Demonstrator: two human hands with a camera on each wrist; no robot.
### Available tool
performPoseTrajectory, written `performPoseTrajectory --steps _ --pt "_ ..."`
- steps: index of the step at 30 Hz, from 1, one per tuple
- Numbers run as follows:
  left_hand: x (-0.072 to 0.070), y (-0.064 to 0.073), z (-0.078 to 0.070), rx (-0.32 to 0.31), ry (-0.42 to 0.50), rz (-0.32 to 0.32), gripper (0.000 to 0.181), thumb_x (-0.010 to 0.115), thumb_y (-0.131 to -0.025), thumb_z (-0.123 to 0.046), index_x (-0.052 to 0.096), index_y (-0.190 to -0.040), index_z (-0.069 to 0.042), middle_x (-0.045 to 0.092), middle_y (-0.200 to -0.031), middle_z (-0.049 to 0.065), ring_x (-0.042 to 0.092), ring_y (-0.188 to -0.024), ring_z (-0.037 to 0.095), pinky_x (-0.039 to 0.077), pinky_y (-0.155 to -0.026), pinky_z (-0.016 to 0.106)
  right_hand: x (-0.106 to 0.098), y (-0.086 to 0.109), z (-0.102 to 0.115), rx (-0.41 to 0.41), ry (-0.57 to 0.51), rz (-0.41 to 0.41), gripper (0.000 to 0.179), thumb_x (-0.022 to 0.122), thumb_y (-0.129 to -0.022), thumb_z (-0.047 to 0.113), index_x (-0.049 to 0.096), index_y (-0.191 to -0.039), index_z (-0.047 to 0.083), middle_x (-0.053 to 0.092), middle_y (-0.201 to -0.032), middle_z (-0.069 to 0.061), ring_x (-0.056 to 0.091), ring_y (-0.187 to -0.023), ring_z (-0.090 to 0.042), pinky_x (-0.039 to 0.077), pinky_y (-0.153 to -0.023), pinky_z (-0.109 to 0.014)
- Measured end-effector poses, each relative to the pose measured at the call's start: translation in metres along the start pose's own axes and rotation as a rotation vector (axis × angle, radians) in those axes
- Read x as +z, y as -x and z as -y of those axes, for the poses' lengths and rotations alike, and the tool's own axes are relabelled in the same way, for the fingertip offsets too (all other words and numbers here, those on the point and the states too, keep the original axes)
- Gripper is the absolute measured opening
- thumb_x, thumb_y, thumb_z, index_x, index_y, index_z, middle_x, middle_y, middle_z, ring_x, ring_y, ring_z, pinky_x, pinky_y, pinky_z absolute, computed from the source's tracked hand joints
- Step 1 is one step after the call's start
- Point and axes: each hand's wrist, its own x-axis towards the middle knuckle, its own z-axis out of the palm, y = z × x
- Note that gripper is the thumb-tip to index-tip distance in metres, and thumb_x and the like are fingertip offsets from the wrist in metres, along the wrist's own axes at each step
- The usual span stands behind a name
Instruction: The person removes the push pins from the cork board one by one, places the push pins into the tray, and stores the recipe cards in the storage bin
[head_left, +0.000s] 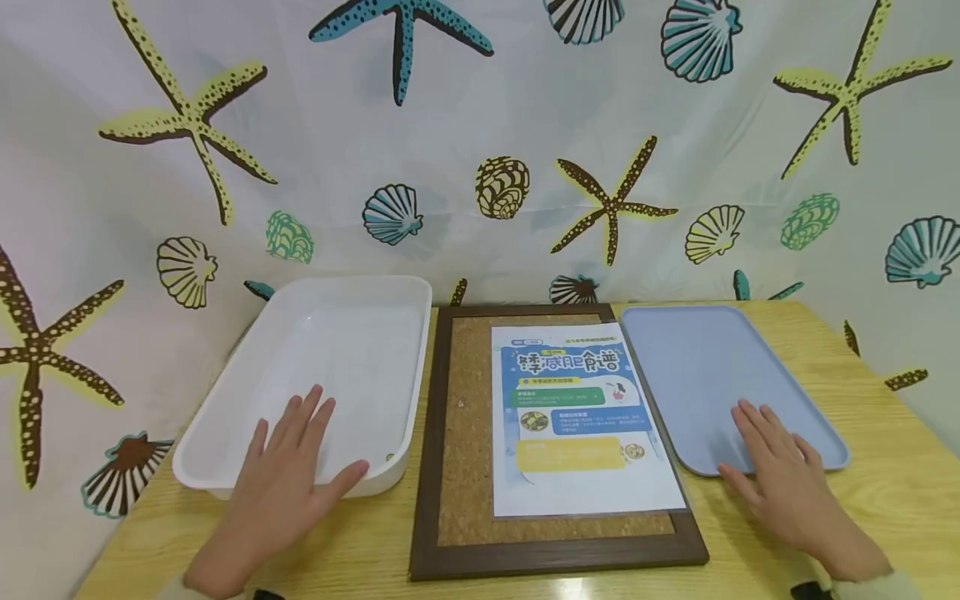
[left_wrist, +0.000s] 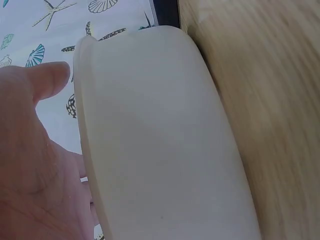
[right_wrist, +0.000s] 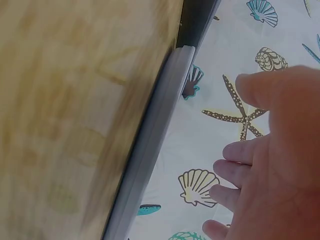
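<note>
My left hand point(head_left: 285, 467) is spread over the near edge of a deep white plastic tub point(head_left: 360, 367), fingers straight and thumb out to the right. In the left wrist view the tub's outer wall point(left_wrist: 155, 135) fills the middle, with the hand point(left_wrist: 40, 150) beside its rim. On the other side my right hand point(head_left: 787, 475) reaches over the near edge of a shallow blue tray point(head_left: 697, 358). Its fingers are extended and hold nothing. The right wrist view shows that tray edge-on point(right_wrist: 155, 130), low on the table, with the hand point(right_wrist: 270, 165) above its level.
Between tub and tray lies a cork board point(head_left: 465, 467) with a dark brown frame. A printed sheet point(head_left: 585, 492) with Chinese text and coloured panels lies on it. Under everything is a wood-grain table point(head_left: 885, 392); a white cloth point(head_left: 480, 108) patterned with starfish and shells hangs behind.
</note>
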Motion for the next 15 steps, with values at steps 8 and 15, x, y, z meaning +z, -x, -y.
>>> performPoseTrajectory --steps 8,15 --pt "0.005 -0.002 -0.005 0.015 0.004 -0.014 0.084 0.047 -0.086 -0.061 0.029 -0.142 -0.001 0.021 -0.152 0.017 0.020 -0.138 0.040 0.013 -0.105 0.063 0.002 -0.005 0.002 -0.034 -0.010 -0.023 0.068 0.060 -0.089 0.028 0.029 -0.143 0.001 0.033 -0.144 -0.018 0.026 -0.134 -0.036 0.027 -0.091 -0.060" --pt "0.011 -0.006 -0.013 0.016 0.020 -0.017 0.083 0.047 -0.086 -0.061 0.031 -0.141 -0.001 0.021 -0.151 0.017 0.020 -0.137 0.040 0.014 -0.105 0.063 0.001 -0.012 0.008 -0.080 -0.062 -0.123 0.057 0.063 -0.085 0.018 0.041 -0.134 -0.003 0.044 -0.134 -0.021 0.041 -0.120 -0.040 0.037 -0.083 -0.059"
